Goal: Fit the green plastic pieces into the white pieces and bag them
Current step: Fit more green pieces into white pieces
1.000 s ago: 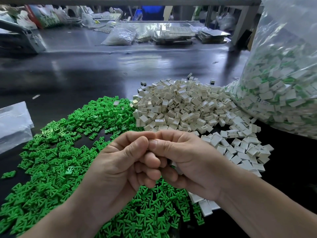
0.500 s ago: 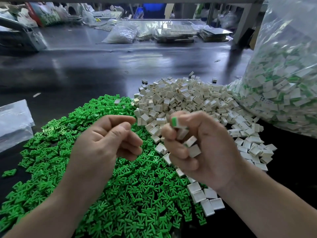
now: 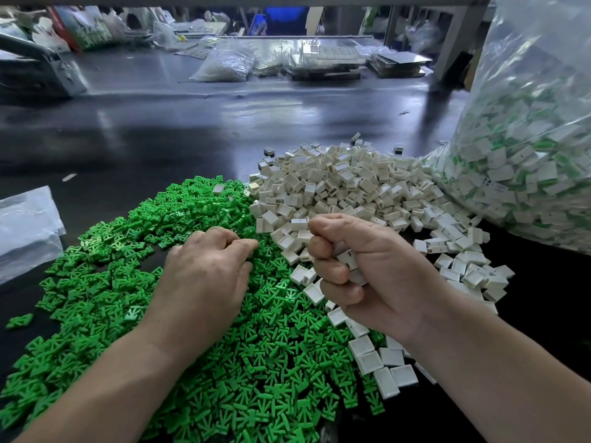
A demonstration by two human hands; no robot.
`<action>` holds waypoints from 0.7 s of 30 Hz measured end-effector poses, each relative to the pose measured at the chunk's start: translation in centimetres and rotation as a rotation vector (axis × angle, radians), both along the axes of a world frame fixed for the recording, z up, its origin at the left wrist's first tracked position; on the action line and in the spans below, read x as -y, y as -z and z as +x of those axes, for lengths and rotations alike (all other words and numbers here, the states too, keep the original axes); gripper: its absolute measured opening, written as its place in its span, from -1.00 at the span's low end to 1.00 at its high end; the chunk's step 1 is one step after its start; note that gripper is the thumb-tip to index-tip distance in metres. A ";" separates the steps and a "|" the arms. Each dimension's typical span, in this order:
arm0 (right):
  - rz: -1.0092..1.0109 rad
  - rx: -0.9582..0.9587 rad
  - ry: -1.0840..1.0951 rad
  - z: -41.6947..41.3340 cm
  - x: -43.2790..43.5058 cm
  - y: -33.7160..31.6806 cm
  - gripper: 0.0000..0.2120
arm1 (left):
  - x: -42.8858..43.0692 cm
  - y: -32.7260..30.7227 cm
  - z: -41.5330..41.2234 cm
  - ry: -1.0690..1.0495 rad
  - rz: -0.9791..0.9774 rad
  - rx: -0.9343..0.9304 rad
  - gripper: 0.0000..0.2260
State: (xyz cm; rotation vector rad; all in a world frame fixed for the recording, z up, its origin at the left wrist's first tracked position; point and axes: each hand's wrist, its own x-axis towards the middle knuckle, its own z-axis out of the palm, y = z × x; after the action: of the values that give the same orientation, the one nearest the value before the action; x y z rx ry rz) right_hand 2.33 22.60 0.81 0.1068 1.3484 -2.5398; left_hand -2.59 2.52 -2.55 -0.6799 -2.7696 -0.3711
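The green pieces [image 3: 128, 260] lay in a wide heap directly under the left hand [image 3: 204, 276] and out to its left, so this hand was clearly the nearer one to them. The right hand [image 3: 371, 276] hung at the heap's right border, where green and white met. The green pieces pointed in every direction, so no common long axis could be named; I think that whichever piece was taken would need to be turned in the fingers before fitting. The left hand was palm down with curled fingers, and its fingertips [image 3: 246, 246] touched the heap; whether they pinched a piece between them I could not tell. The right hand was clenched around several white pieces [image 3: 345, 187], some of which showed between its fingers, while the main white heap lay just beyond it and to its right. Farther to the right of that hand, well apart from the left one, a big clear bag [image 3: 527, 139] full of joined pieces stood on the dark table [image 3: 160, 139].
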 end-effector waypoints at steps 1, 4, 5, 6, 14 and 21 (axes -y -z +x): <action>0.008 0.000 -0.005 0.0 0.0 0.1 -0.92 | -0.1 0.0 -0.1 -0.020 -0.006 0.030 -0.69; 0.032 0.006 -0.021 0.0 0.2 0.3 -0.91 | 0.0 -0.1 -0.4 -0.071 -0.027 0.113 -0.65; 0.044 0.004 -0.023 0.0 0.3 0.4 -0.90 | 0.0 -0.2 -0.5 -0.077 -0.027 0.117 -0.68; 0.056 0.002 -0.023 0.1 0.4 0.4 -0.88 | 0.1 -0.3 -0.5 -0.082 -0.023 0.112 -0.72; 0.134 0.011 -0.025 0.3 0.5 0.5 -0.90 | 0.5 -0.7 -0.6 -0.089 -0.037 0.158 -0.71; 0.179 0.016 -0.025 0.3 0.7 0.7 -0.96 | 0.6 -0.5 -0.6 -0.036 -0.002 0.135 -0.77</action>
State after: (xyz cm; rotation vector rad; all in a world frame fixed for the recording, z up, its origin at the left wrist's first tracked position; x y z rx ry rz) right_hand 2.65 21.91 0.16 0.1429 1.5583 -2.3890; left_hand -3.15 1.92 -2.02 -0.6259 -2.9055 -0.4209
